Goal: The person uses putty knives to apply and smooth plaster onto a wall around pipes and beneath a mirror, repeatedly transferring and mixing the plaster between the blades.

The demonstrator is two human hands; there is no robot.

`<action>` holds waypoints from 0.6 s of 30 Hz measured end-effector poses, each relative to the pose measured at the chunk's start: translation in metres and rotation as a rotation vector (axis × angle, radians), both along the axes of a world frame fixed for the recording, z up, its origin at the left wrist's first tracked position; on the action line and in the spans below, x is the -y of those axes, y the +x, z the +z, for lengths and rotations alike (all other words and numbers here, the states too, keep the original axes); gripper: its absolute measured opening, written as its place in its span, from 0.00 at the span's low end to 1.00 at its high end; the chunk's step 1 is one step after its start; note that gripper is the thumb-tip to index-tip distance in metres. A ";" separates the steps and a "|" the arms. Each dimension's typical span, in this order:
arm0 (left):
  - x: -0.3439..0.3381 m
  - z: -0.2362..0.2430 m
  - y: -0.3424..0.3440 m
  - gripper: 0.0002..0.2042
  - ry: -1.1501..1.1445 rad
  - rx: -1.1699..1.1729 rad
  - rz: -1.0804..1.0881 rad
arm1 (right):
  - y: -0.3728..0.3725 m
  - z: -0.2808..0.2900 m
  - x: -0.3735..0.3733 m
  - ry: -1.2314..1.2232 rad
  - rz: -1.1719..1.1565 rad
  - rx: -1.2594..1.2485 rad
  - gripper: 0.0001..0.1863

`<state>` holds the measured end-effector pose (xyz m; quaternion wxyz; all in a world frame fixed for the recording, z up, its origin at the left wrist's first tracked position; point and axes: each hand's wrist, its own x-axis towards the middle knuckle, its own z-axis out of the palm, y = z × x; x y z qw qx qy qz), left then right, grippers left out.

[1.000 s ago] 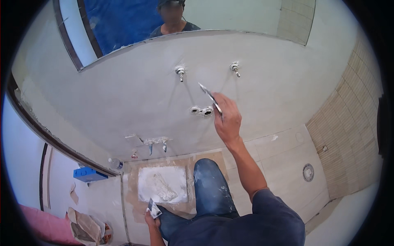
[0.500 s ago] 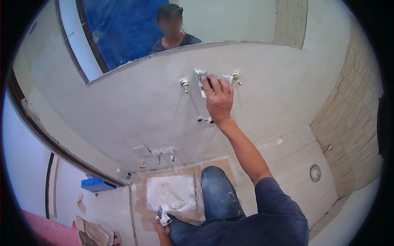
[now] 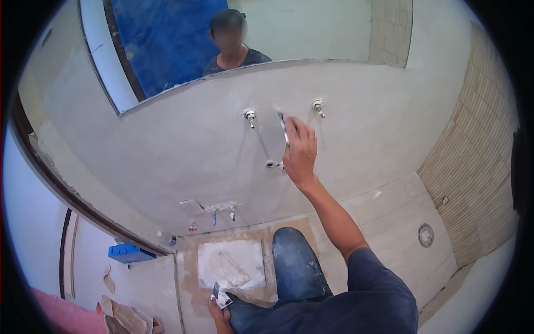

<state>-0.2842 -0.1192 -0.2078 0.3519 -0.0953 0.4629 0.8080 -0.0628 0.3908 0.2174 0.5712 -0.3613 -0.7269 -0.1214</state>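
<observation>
Out in front of the pale plastered wall (image 3: 183, 145), my right hand (image 3: 301, 153) grips a putty knife (image 3: 286, 131). Its blade is seen nearly edge-on, up against or close to the wall; which of the two I cannot tell. The tool is between two metal valve stems, the left one (image 3: 250, 118) and the right one (image 3: 318, 108). Below the hand are pipe holes (image 3: 271, 165), partly covered by it. Low by my knee, my left hand (image 3: 219, 313) is closed on a second putty knife (image 3: 221, 295), its blade smeared with white filler.
A white board (image 3: 206, 267) with a mound of filler (image 3: 232, 270) lies on brown floor covering. Capped pipes (image 3: 215, 216) stick out low on the wall. A blue box (image 3: 131, 254) and a bottle (image 3: 166, 238) stand left. A mirror (image 3: 311, 33) hangs above; slatted tiles (image 3: 473, 156) line the right.
My right hand has moved slightly down, and its putty knife has turned from face-on to nearly edge-on, away from the right valve stem. My left hand has stayed low.
</observation>
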 end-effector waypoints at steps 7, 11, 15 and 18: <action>0.002 0.005 0.000 0.15 -0.021 0.002 0.004 | -0.036 0.017 -0.023 0.131 -0.158 -0.031 0.27; 0.004 0.006 0.002 0.14 -0.011 -0.023 -0.012 | -0.023 -0.022 -0.022 0.270 -0.132 0.215 0.26; 0.001 0.004 0.001 0.15 0.019 0.003 0.005 | 0.007 -0.043 -0.003 0.172 0.005 0.461 0.25; -0.002 0.003 0.000 0.15 0.020 0.038 0.016 | 0.017 -0.022 0.000 0.235 0.000 0.392 0.25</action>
